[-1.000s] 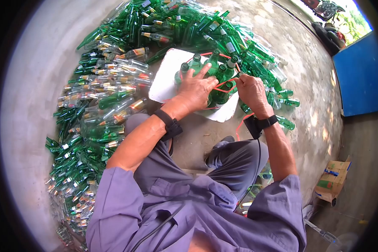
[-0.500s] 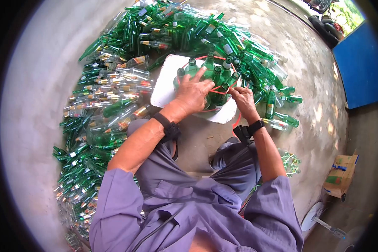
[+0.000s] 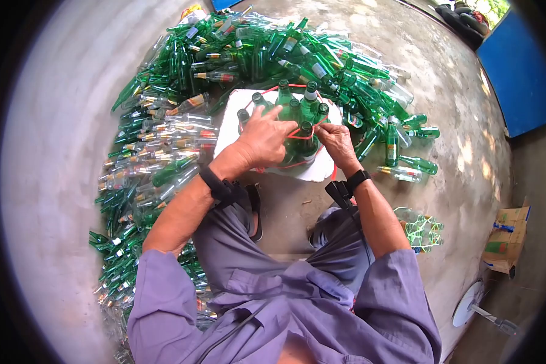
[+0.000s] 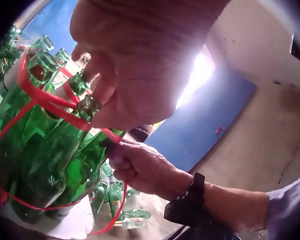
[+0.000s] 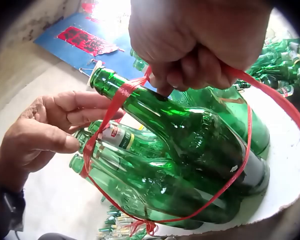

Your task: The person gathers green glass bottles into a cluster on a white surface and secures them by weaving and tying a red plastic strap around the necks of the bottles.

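Probably a workshop or storeroom: bare mottled floor (image 3: 461,130), broad heap of green and clear glass bottles (image 3: 258,57).

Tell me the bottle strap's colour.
The strap is red, best seen in the right wrist view.

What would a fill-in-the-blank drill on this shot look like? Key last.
On the white board, the green bottles stand with their mouths facing ____.
The strap looped round them is coloured ____.
The hand whose grip is on the strap's loose length is the person's ____ one.
The large panel at the head view's right edge is coloured ____.
Missing words: up; red; right; blue
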Demonstrator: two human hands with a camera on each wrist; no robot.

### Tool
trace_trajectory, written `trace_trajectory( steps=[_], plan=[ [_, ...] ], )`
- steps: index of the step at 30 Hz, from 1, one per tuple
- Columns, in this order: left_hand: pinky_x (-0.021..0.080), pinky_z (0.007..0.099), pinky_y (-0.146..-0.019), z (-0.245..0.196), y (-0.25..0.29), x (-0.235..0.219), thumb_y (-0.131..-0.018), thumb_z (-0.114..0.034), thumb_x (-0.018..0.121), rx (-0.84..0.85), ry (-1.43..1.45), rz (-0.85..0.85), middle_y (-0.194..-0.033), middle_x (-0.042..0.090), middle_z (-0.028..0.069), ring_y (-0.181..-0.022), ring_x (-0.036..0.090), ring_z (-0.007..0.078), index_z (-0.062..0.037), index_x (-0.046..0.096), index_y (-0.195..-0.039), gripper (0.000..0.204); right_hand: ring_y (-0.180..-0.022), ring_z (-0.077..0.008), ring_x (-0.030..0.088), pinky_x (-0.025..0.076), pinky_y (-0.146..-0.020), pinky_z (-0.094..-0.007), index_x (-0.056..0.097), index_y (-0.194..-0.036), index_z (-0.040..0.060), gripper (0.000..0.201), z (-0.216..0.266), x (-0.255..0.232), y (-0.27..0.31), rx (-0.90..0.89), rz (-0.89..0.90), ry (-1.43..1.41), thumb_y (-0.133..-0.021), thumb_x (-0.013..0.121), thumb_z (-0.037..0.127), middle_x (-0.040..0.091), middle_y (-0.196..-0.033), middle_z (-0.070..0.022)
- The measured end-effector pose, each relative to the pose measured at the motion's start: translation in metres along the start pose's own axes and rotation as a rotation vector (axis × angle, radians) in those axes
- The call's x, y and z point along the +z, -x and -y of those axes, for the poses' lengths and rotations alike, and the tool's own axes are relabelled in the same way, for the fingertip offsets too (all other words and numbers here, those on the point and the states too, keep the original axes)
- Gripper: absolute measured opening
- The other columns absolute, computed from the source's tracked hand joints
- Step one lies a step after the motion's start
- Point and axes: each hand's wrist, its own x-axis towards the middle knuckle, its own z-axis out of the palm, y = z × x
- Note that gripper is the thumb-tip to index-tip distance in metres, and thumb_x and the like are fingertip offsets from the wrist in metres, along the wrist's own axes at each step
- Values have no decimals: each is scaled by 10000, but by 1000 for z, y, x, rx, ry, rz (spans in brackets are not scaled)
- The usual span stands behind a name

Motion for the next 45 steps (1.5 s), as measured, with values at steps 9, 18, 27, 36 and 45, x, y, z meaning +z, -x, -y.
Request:
trace_trajectory(
  steps=[9,18,27,36,45],
  plan=[
    [530,379,-949,19,-50,20,-802,-20,486,-74,541,16,-1191,692,198,-1083,680,332,-30,616,-1266,482,-548,-51,399,331,-483,-296,627,-681,-11,301,-8,-1,-10,208,7,-4,-915,659,176,495,-559,32],
    [533,434,-889,17,-67,14,-821,4,467,26,229,230,-1246,690,78,-1082,662,339,-123,540,-1358,557,-569,-221,604,492,-583,-412,688,-716,-23,427,-56,13,-32,255,-171,472,-792,747,393,667,-654,-174],
    [537,387,-912,19,-67,20,-763,45,488,51,359,91,-1142,734,88,-1094,681,285,-114,610,-1282,556,-653,-264,667,508,-640,-427,669,-752,-134,595,-42,18,-28,223,-259,285,-752,779,451,659,-665,-244],
    [551,419,-840,8,-61,11,-792,37,494,-14,261,103,-1086,732,90,-1009,687,324,-119,606,-1218,467,-587,-194,588,484,-597,-422,667,-692,-97,590,-55,10,-35,358,-125,292,-747,800,475,639,-620,-154],
    [559,441,-754,4,-45,15,-763,-5,582,129,145,-243,-1010,697,100,-944,688,317,-98,612,-1133,383,-477,-197,449,432,-549,-432,574,-565,-60,586,-18,2,-17,199,-90,325,-840,720,436,491,-490,-143]
  ],
)
